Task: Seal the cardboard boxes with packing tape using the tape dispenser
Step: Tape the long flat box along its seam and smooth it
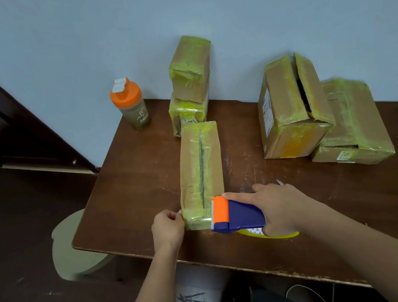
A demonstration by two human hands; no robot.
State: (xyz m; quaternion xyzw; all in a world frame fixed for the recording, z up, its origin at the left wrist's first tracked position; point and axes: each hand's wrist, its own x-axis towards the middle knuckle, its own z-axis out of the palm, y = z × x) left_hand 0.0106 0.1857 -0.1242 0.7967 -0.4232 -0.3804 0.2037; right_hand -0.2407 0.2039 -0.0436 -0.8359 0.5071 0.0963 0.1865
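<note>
A long narrow cardboard box lies on the brown table, its centre seam dark and its ends wrapped in yellow tape. My right hand grips a blue tape dispenser with an orange roller, set against the box's near right corner; the yellow tape roll shows under my palm. My left hand pinches the box's near left corner, fingers curled at the taped edge.
Two stacked taped boxes stand at the back by the wall. At the right, a box with parted top flaps leans on a flat taped box. An orange-lidded bottle stands back left. A round stool sits left of the table.
</note>
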